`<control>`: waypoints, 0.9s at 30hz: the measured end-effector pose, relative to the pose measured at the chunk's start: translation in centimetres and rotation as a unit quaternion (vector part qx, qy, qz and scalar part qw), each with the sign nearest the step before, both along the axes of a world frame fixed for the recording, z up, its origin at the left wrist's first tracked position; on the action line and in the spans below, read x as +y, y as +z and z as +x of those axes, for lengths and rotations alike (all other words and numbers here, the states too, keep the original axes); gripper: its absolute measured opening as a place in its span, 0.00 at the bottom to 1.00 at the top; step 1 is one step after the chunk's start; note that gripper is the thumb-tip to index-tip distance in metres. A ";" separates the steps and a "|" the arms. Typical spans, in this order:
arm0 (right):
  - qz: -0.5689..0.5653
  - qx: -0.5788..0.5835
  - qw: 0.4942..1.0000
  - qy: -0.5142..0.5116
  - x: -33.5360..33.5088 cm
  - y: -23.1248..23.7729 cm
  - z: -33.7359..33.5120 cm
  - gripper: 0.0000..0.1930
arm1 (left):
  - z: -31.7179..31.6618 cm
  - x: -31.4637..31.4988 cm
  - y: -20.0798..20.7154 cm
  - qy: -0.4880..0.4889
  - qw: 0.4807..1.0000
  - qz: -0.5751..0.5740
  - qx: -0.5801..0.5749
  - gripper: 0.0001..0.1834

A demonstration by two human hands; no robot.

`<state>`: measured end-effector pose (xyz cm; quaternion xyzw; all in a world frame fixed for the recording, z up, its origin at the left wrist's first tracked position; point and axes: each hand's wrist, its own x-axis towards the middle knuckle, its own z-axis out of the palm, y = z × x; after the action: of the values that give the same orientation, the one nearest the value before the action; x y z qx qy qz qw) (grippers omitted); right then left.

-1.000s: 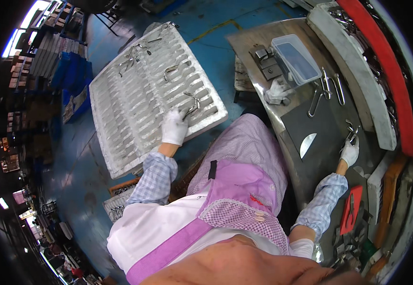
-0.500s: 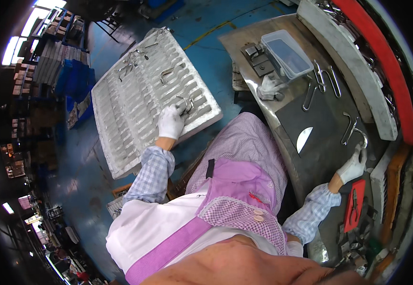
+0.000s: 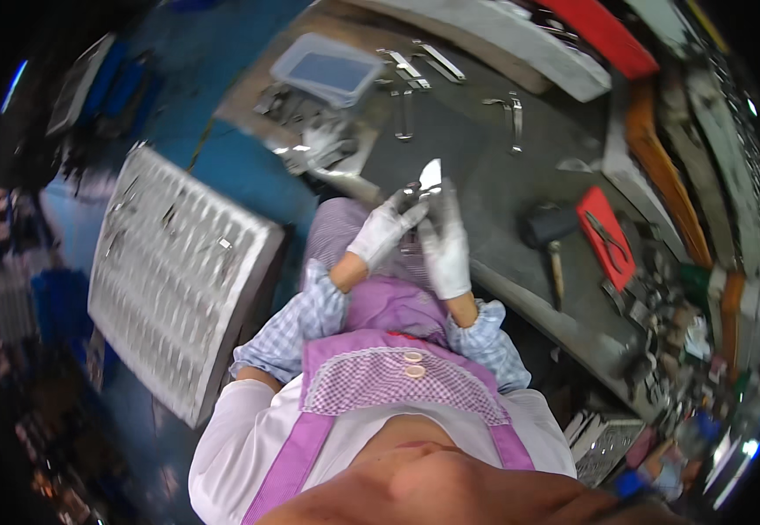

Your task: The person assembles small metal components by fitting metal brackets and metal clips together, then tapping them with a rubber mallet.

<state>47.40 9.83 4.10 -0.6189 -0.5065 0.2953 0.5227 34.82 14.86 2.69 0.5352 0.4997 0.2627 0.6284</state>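
Note:
My left hand [image 3: 381,232] and my right hand [image 3: 447,254], both in white gloves, are close together in front of my lap, at the bench edge. Between them is a shiny curved metal handle [image 3: 411,189], partly covered by the fingers and smeared by motion. My left fingers pinch it from the left. The right thumb and fingers close around its other side; their grip is partly hidden by blur. Beyond the fingertips lies a bright white half-round patch [image 3: 431,173]. Another curved metal handle [image 3: 516,124] rests on the bench to the right.
Several long metal handles [image 3: 404,115] lie near a clear plastic box [image 3: 327,68]. A crumpled glove [image 3: 325,142] is beside it. A mallet [image 3: 555,262] and pliers on a red tray [image 3: 605,236] lie at right. A ridged pale tray [image 3: 170,289] holding several metal parts stands left.
My left hand has left the ridged tray and moved right. My right hand has come in from the bench's right side with a handle. Both now meet in front of me; the view has turned right.

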 end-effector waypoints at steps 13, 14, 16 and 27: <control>-0.236 0.067 0.950 -0.195 -3.9 -4.8 19.4 0.08 | -1.2 3.9 3.0 0.046 0.995 0.003 0.094 0.16; -0.241 0.188 0.934 -0.184 -2.3 -1.6 15.9 0.08 | -1.0 4.5 -1.4 0.027 0.987 0.054 0.147 0.13; -0.227 0.426 0.875 0.011 -0.1 5.1 12.0 0.07 | -1.8 4.6 -9.6 -0.134 0.821 0.373 0.411 0.13; -0.118 -0.360 0.925 -0.013 -1.3 -0.8 15.6 0.10 | -0.3 4.1 -8.1 -0.093 0.923 0.221 0.300 0.17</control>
<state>63.04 8.51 3.32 -0.7471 -0.6143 0.1030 0.2321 34.49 19.00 -5.37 0.7583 0.5420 0.1339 0.3365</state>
